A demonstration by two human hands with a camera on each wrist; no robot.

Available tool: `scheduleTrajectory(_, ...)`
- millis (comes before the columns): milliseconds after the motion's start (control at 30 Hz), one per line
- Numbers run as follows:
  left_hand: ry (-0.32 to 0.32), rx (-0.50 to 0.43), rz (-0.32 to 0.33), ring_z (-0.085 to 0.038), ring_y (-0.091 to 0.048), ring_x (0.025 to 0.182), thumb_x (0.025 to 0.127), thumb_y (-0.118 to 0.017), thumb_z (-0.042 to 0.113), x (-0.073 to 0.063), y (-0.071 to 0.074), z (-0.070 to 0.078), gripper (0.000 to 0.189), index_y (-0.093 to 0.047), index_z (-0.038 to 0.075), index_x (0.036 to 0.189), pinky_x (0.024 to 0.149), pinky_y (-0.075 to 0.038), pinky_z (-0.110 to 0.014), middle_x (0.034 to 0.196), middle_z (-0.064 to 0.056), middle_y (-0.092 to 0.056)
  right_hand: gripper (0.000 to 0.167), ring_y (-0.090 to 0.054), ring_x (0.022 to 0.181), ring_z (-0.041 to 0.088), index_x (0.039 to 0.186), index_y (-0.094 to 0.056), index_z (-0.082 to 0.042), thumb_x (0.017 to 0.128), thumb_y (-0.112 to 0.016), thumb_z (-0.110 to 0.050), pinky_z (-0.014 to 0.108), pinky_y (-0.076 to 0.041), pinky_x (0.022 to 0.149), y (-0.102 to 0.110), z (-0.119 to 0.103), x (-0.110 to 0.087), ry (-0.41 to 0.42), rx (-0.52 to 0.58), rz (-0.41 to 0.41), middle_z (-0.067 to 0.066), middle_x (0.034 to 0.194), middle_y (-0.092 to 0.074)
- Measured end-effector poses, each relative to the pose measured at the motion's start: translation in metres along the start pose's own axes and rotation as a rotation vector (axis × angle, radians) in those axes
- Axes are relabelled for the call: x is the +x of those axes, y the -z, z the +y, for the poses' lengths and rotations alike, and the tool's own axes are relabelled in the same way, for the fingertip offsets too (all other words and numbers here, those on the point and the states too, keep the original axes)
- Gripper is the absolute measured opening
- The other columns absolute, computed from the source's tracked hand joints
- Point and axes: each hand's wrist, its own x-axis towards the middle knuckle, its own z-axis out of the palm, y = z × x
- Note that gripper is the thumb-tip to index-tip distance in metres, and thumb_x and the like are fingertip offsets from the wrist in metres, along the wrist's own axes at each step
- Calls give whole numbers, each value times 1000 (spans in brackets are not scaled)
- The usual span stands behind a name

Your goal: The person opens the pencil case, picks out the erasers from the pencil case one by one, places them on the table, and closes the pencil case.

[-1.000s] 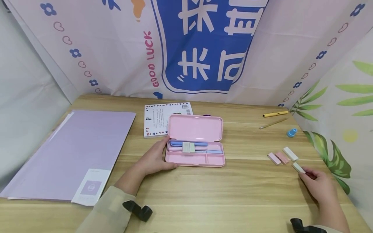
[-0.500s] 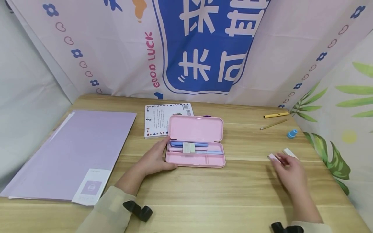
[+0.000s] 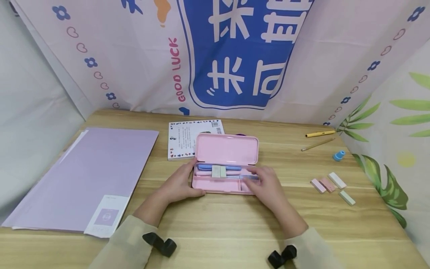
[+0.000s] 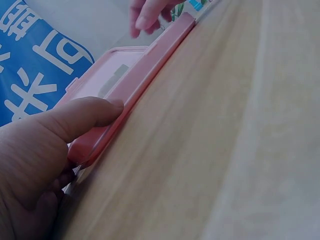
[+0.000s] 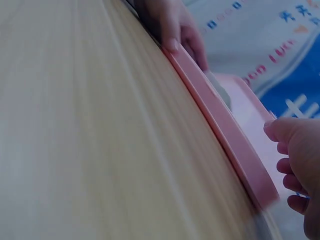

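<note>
A pink pencil case (image 3: 217, 184) stands open on the table, its lid (image 3: 227, 148) tipped back. Inside lie blue and pink pens (image 3: 205, 173), and a pale grey-green block (image 3: 218, 171) rests across them. My left hand (image 3: 178, 185) grips the left end of the case, thumb (image 4: 97, 116) along the front wall and fingers behind. Over the right compartments hovers my right hand (image 3: 268, 186), fingers loosely bent. In the right wrist view its thumb (image 5: 280, 129) and fingers are apart from the case's front wall (image 5: 215, 107), with nothing seen between them.
Several erasers (image 3: 327, 184) lie together at the right. Behind them are a blue bottle-shaped piece (image 3: 339, 155), a pencil (image 3: 317, 144) and a yellow pen (image 3: 320, 133). A white booklet (image 3: 181, 140) lies behind the case, and a large lilac folder (image 3: 100, 168) at the left.
My right hand has let go of a pale eraser, passed over the other erasers and moved left to the pencil case. My left hand keeps its grip on the case.
</note>
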Motion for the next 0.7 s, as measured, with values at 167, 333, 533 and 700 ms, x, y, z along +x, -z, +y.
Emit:
scheduleTrajectory(167, 2, -1, -5, -35, -25, 148, 70, -86, 42, -1, 0, 0, 120, -11, 7, 158, 120, -25, -51, 161, -19, -24, 37, -58, 109, 31, 110, -71, -6, 81, -79, -27, 47, -45, 98, -23, -25, 12, 50, -2, -66, 10, 108, -71)
scheduleTrajectory(333, -3, -2, 0, -36, -27, 148, 70, -86, 41, -1, 0, 0, 120, -12, 7, 158, 120, -26, -52, 160, -20, -25, 41, -61, 108, 28, 110, -72, -8, 80, -79, -35, 45, -45, 100, -36, -38, 21, 24, -63, -118, 8, 107, -71)
scheduleTrajectory(533, 5, -7, -5, -35, -26, 148, 70, -86, 42, 0, 0, 1, 120, -12, 8, 158, 120, -26, -51, 161, -19, -24, 41, -62, 110, 28, 112, -72, -8, 80, -79, -33, 44, -45, 102, -39, -40, 26, -25, -87, -130, 8, 109, -72)
scheduleTrajectory(700, 11, -6, -7, -36, -27, 148, 70, -85, 42, -1, 0, 1, 119, -13, 7, 158, 120, -26, -52, 160, -20, -25, 39, -63, 105, 26, 112, -73, -7, 81, -79, -30, 43, -48, 97, -38, -38, 26, -54, -33, -137, 8, 105, -73)
